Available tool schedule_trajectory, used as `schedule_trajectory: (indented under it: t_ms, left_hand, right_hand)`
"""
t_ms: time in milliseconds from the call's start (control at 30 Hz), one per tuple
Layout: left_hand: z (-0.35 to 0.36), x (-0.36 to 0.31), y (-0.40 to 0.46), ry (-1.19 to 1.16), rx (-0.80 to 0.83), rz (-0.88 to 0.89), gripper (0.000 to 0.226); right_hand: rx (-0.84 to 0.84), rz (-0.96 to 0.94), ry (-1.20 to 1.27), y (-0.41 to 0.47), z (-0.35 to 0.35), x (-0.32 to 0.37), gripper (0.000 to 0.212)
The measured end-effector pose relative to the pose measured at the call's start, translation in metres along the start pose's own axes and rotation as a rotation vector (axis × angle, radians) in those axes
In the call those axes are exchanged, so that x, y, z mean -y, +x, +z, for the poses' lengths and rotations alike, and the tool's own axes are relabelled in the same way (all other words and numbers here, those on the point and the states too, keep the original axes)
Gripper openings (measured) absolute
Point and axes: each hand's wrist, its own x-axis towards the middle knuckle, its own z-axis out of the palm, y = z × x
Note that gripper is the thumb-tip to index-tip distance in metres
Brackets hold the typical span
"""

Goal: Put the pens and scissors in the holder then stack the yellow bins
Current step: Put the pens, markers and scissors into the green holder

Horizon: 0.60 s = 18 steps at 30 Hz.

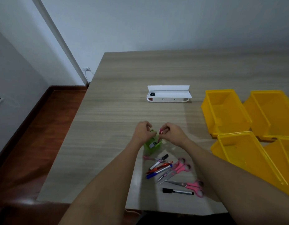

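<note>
From the head cam, the left hand (143,131) gripped the rim of the green holder (152,144) while the right hand (170,133) pinched something pink right above it, with the pens (159,168) and pink scissors (191,186) lying just in front of the holder and the yellow bins (224,111) off to its right.

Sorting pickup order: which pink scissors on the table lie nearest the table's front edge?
The pink scissors beside the black marker, blades pointing left. The other pair lies farther in, against the pen pile.
</note>
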Motion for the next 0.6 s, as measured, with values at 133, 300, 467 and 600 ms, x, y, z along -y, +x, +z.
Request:
schedule_trajectory:
  t_ms: [133,300,467,600]
  left_hand:
    - [-0.016,-0.032,0.004,-0.036,-0.041,0.08,0.03]
    - [-0.012,-0.07,-0.002,-0.027,-0.052,0.138,0.023]
    - [0.01,-0.065,-0.036,-0.039,-0.004,0.133,0.015]
    - [0.028,-0.027,-0.071,-0.054,0.036,0.078,0.012]
  right_hand:
    - [0.002,-0.004,-0.058,-0.003,-0.025,0.003,0.026]
    - [-0.082,0.006,-0.106,-0.01,-0.045,-0.008,0.021]
    - [-0.043,0.061,-0.157,-0.025,-0.046,-0.028,0.018]
    - [0.01,0.104,-0.206,-0.037,-0.025,-0.047,0.016]
